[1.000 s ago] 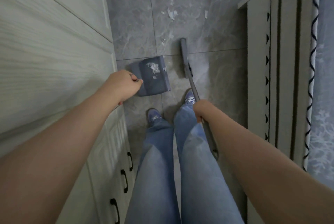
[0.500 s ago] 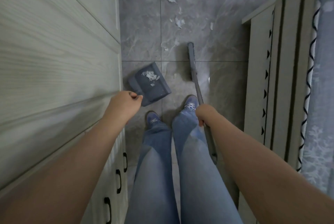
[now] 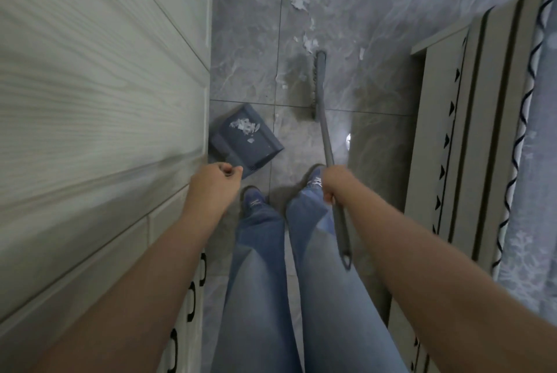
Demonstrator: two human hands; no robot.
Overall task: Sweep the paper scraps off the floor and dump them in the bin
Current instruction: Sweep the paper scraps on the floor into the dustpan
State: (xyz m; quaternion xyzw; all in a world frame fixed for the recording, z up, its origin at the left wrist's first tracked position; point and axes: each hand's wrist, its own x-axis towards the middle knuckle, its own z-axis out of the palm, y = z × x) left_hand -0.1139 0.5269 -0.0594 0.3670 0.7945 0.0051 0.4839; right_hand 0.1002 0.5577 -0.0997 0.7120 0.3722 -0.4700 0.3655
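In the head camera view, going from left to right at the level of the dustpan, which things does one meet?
White cabinet → grey dustpan holding paper scraps → broom handle → pale bed frame → patterned bedding.

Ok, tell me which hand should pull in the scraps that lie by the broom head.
Right. The right hand grips the broom, its head beside the loose scraps; the left hand holds the dustpan.

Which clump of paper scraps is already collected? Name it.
The scraps in the dustpan; the other scraps lie loose on the floor beyond the broom head.
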